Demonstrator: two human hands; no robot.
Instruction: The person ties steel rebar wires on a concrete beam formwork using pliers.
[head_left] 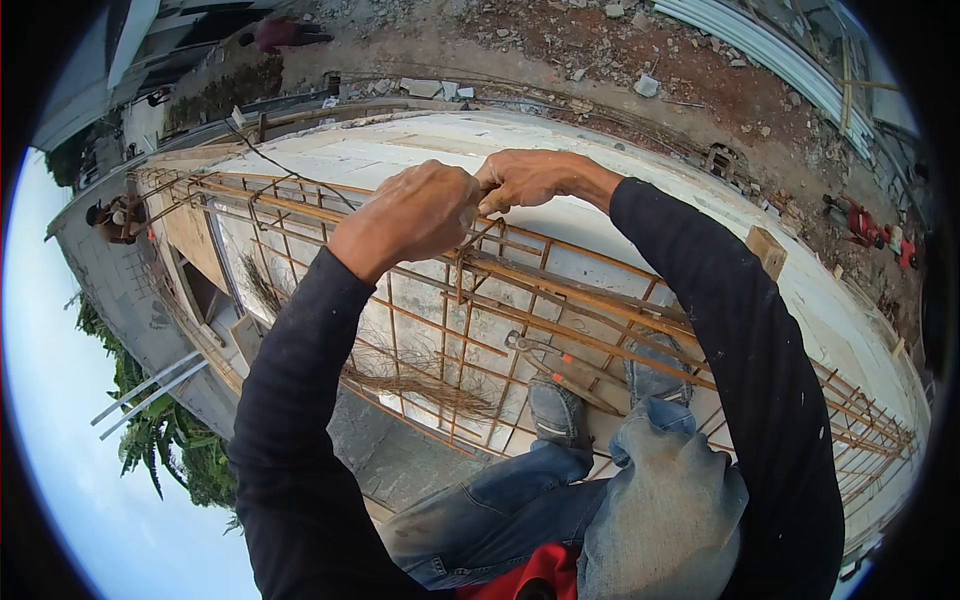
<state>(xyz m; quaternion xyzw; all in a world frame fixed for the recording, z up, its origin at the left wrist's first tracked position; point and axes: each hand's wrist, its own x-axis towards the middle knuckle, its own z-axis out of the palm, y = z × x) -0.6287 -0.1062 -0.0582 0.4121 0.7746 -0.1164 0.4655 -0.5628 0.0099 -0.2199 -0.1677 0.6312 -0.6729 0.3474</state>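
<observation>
My left hand [405,215] and my right hand [540,180] meet above a long cage of rusty rebar [570,285]. Both are closed, fingertips close together. A short piece of rusty metal shows just below them, but what the fingers grip is hidden. Pincers [560,370] with reddish marks on the handles lie by my shoes, below the cage. A loose bundle of thin tie wire [430,390] rests across the bars to the left of the pincers. Another small wire bunch [260,285] sits farther left.
Pale boards [400,135] run along the cage's far side, with a wooden block [767,252] on them. Beyond lies rubble-strewn ground [700,90]. One person crouches at the far left [122,218]; others are down at the right [868,228] and top left [285,35].
</observation>
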